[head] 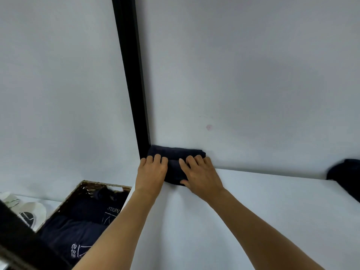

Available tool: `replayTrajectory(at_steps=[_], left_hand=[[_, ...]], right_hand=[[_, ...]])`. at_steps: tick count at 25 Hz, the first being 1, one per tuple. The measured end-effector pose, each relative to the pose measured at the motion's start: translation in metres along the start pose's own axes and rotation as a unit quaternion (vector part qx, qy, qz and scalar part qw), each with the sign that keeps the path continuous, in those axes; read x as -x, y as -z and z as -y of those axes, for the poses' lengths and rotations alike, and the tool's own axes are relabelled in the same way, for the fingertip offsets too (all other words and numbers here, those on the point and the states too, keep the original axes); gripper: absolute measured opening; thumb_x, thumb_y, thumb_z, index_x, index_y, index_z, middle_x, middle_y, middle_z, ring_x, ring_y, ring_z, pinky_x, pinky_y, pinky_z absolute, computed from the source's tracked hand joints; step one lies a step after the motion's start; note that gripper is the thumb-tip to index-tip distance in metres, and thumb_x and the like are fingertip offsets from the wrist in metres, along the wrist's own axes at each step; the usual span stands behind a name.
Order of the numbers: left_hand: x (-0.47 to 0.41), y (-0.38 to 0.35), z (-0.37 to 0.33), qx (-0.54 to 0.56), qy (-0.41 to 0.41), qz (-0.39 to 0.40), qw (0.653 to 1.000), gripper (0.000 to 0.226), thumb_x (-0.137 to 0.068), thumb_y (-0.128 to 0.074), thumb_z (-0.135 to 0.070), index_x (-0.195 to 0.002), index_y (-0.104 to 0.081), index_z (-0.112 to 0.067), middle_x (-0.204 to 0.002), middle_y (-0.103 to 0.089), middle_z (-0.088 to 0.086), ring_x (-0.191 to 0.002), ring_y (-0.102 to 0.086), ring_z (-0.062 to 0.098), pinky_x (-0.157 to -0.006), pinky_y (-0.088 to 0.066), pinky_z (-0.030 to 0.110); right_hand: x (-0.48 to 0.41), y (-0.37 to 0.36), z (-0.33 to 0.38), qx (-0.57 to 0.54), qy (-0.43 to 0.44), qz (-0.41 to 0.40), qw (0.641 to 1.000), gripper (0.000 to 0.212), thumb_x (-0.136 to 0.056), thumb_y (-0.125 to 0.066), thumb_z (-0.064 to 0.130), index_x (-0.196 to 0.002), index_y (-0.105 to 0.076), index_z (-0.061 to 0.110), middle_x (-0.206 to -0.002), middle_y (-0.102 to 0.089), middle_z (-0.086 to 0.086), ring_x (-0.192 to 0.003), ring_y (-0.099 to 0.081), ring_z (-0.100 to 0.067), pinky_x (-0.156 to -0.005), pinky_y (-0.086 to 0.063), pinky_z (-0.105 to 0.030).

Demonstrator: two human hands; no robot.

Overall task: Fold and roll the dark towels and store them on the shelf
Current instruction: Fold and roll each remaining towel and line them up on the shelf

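Surface: a white shelf (272,211) ran from the lower middle out to the right edge, its top plain and matte.
Room: a pale wall (233,75) rose directly behind the shelf, with a faint pinkish mark above the towel; a black upright post (132,75) stood against it and came down to the shelf's back left corner.
Task towel: the rolled towel (175,152), dark navy, lay on the shelf in that back corner, touching the wall and just beside the foot of the post.
Left hand: the left hand (151,172) was on the roll's left end, fingers side by side and bent over its top; the thumb was hidden.
Right hand: the right hand (200,176) was on the roll's right part, fingers slightly spread on top and the thumb against the near lower edge, so the cloth sat between thumb and fingers.
Second towel: another dark towel (344,172) lay at the shelf's far right, cut off by the frame, well apart from the hands.
Basket: a dark woven basket (78,191) sat below and left of the shelf, holding folded dark towels (81,221).
Writing: white print on those towels read "NESS" upside down on one and "ess" on another, each beside a thin outlined logo; the rest of the word was covered.
Far left: white rounded items (31,211) lay beside the basket, too blurred to name.
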State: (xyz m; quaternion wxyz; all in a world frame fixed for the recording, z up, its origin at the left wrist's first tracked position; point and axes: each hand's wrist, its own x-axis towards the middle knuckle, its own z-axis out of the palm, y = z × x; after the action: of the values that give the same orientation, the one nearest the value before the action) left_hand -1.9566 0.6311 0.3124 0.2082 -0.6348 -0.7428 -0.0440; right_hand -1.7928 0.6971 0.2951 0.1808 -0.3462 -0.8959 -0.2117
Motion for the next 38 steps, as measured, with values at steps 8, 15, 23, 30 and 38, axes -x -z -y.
replayTrajectory(at_steps=[8,15,23,30,38], left_hand=[[-0.005,0.066,-0.071,-0.058,-0.088,0.076,0.992,0.056,-0.087,-0.05,-0.019,-0.139,-0.036,-0.002,-0.131,-0.045,0.013,-0.117,-0.044,0.032,-0.1,-0.033,0.044],[-0.021,0.12,-0.287,0.158,-0.281,0.082,0.943,0.038,-0.095,-0.045,-0.025,-0.131,-0.052,-0.014,-0.125,-0.053,0.008,-0.119,-0.045,0.029,-0.097,-0.035,0.04],[-0.035,0.144,-0.497,0.313,-0.313,0.09,0.892,0.022,-0.096,-0.049,-0.026,-0.112,-0.058,-0.015,-0.111,-0.054,0.004,-0.091,-0.056,0.024,-0.072,-0.049,0.035],[-0.06,0.175,-0.582,0.347,-0.345,-0.025,0.872,0.042,-0.093,-0.05,-0.015,-0.134,-0.043,-0.021,-0.135,-0.043,-0.001,-0.106,-0.053,0.019,-0.071,-0.053,0.037],[-0.118,0.223,-0.569,0.236,-0.331,-0.089,0.909,0.016,-0.096,-0.048,-0.023,-0.106,-0.058,-0.014,-0.102,-0.054,0.003,-0.096,-0.052,0.024,-0.067,-0.041,0.033]], right_hand=[[0.066,0.045,-0.051,-0.023,-0.138,0.065,0.988,0.056,-0.068,-0.078,0.051,-0.113,-0.067,0.02,-0.098,-0.068,-0.004,-0.082,-0.063,-0.027,-0.067,-0.047,-0.04],[0.182,0.101,-0.186,0.052,-0.282,0.109,0.952,0.036,-0.09,-0.061,0.031,-0.124,-0.061,0.021,-0.118,-0.059,-0.004,-0.104,-0.056,-0.026,-0.079,-0.041,-0.039],[0.325,0.123,-0.335,0.097,-0.367,0.098,0.92,0.021,-0.082,-0.07,0.021,-0.1,-0.06,0.021,-0.094,-0.053,0.001,-0.08,-0.051,-0.019,-0.068,-0.042,-0.032],[0.357,0.149,-0.405,-0.029,-0.469,-0.005,0.882,0.028,-0.093,-0.057,0.032,-0.118,-0.049,0.02,-0.111,-0.05,0.0,-0.093,-0.054,-0.018,-0.065,-0.05,-0.033],[0.329,0.197,-0.442,-0.093,-0.42,-0.067,0.9,0.016,-0.097,-0.051,0.035,-0.098,-0.06,0.021,-0.1,-0.051,0.004,-0.085,-0.055,-0.019,-0.07,-0.041,-0.033]])
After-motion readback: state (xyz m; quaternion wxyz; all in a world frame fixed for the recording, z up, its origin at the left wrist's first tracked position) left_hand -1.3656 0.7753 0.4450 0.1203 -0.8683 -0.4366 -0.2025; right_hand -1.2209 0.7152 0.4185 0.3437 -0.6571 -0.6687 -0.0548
